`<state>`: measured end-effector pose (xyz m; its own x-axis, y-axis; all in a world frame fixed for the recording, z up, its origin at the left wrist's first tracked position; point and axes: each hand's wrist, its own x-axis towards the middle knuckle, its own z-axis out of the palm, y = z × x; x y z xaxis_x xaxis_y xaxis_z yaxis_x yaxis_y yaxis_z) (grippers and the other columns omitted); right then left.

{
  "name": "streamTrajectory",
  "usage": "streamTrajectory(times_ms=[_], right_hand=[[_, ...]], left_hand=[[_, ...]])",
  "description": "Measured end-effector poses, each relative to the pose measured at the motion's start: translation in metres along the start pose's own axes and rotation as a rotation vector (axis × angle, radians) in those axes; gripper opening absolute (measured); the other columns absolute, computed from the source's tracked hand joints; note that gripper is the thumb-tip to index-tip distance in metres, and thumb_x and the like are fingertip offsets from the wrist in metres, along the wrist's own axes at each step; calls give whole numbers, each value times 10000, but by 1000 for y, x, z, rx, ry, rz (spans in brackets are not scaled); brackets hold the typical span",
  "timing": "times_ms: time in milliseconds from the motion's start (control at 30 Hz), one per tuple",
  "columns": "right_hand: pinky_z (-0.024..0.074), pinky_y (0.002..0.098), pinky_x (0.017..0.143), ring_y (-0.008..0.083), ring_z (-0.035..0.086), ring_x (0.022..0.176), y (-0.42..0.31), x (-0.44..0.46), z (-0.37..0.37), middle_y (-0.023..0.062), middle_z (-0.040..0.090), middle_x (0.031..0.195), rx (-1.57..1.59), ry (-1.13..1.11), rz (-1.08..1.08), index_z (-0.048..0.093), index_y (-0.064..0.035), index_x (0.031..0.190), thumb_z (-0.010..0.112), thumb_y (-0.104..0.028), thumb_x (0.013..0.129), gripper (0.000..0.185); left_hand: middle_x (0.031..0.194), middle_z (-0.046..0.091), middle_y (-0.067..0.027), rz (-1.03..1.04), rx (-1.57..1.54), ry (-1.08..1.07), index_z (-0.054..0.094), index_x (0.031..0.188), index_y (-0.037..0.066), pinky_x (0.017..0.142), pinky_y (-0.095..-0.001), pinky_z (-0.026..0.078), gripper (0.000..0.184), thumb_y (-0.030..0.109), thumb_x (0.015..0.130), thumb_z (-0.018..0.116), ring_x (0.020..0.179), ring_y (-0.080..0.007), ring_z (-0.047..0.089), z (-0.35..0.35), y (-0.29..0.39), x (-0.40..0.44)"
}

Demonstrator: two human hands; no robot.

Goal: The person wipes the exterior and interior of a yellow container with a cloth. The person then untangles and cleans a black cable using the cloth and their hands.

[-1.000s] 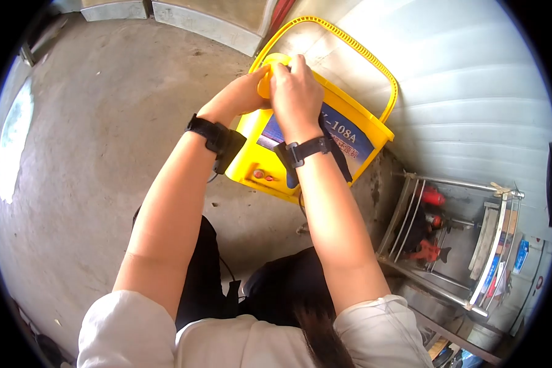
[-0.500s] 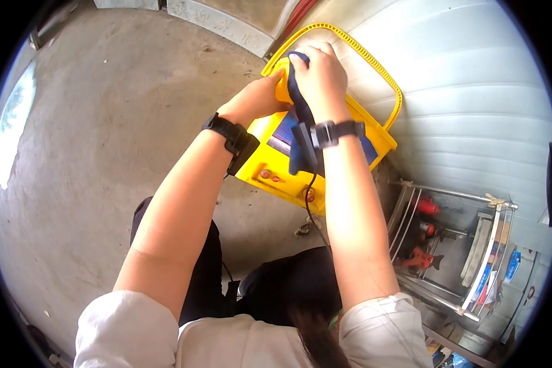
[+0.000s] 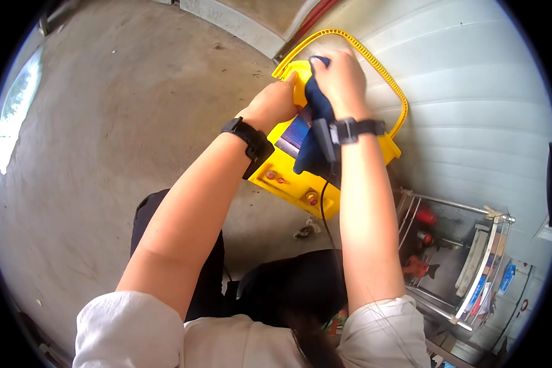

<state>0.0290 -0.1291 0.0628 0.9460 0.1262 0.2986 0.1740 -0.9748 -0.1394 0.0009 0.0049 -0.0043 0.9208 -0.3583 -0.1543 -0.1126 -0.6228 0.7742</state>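
Observation:
A yellow box-like case [image 3: 293, 181] stands on the floor before me, with a yellow ribbed handle [image 3: 377, 64] arching over its far side. Red fittings [image 3: 311, 198] dot its near face. My left hand [image 3: 275, 103] is closed on a yellow panel [image 3: 299, 72] at the top of the case, its thumb on the panel's edge; the other fingertips are hidden. A dark blue cloth [image 3: 313, 152] is bunched in my right hand [image 3: 342, 78] and hangs over the case beside the panel. Black straps with small devices circle both my wrists.
Right of the case, a metal-framed rack [image 3: 451, 257] holds red tools [image 3: 418, 267] and boxes. A pale panelled wall [image 3: 466, 104] rises behind it. A black cable [image 3: 326, 221] runs from my right wrist toward my lap. Concrete floor [image 3: 116, 122] extends left.
Both hands, the cloth and the case appear further right in view as the camera shifts. The right hand has moved slightly away from the left, the cloth still in it.

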Motion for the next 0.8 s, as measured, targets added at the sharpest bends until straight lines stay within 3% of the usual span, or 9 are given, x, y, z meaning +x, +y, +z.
streamTrajectory(times_ms=[167,367,533,600,667,800], right_hand=[[526,415,815,335,647,933,-1,10,6,149,657,983,85,-79,59,730,-91,922,694,-267,823,206],[502,392,802,334,618,878,58,-54,-8,161,633,900,187,175,85,730,-46,916,754,-208,790,206],[506,378,791,315,637,863,118,-106,-35,153,654,899,97,204,273,741,-45,925,762,-227,801,222],[508,372,795,302,648,862,141,-122,-46,151,662,900,145,182,355,744,-43,928,767,-229,800,227],[508,368,803,287,657,864,171,-138,-45,146,668,900,270,159,450,748,-43,935,772,-228,797,232],[513,284,757,151,669,797,201,-162,-52,121,735,887,450,242,602,721,47,953,756,-162,825,247]], left_hand=[[1138,638,-235,61,14,26,375,1436,58,919,-423,492,763,263,802,746,1069,-376,612,1,-8,-3],[1223,603,-250,15,10,-1,338,1471,73,967,-400,468,789,250,822,750,1133,-385,585,-6,0,-4],[1175,626,-254,71,-14,81,384,1436,49,938,-406,492,770,257,797,761,1093,-376,610,3,-10,-2],[1290,576,-241,-3,-12,-16,319,1493,87,1011,-371,460,772,234,855,729,1192,-363,570,-2,-5,-2],[1281,582,-240,-47,20,-25,318,1493,91,1007,-370,463,755,228,868,717,1181,-358,578,-2,2,-5],[1265,594,-235,-35,45,9,314,1495,97,997,-375,470,743,222,877,706,1161,-355,589,2,0,-6]])
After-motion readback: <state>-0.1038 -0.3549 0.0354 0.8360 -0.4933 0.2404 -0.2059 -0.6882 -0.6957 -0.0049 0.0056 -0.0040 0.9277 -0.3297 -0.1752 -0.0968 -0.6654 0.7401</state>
